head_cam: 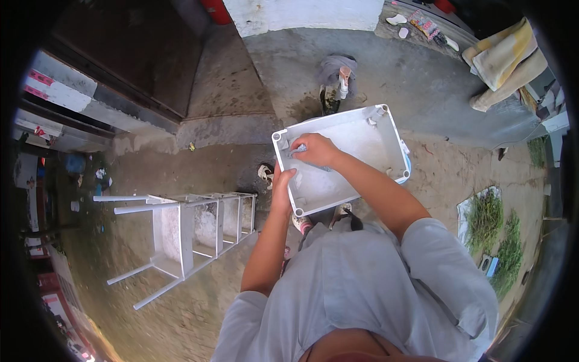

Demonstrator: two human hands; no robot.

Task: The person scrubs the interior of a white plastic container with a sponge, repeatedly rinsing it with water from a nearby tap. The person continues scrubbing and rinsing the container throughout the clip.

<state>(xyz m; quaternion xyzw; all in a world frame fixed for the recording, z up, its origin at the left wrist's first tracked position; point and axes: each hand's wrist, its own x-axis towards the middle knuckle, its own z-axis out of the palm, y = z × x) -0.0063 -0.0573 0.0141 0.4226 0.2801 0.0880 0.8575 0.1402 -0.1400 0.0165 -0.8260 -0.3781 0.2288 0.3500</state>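
A white rectangular plastic tray (357,149) with round sockets at its corners is tilted in front of my body. My left hand (283,190) grips its left rim, the thumb over the edge. Inside the tray, near the left end, my right hand (314,150) pinches a grey-blue cloth or scrubbing pad (320,167) against the inner surface. The fingers hide part of that pad. Pale patches and smudges mark the tray's floor.
At the left, a white tiered plastic rack (203,226) lies on its side on the concrete. A standing pipe (344,82) with grey cloth (332,68) around it rises beyond the tray. Cut green plants (486,219) lie at the right. Towels (506,59) hang on the ledge.
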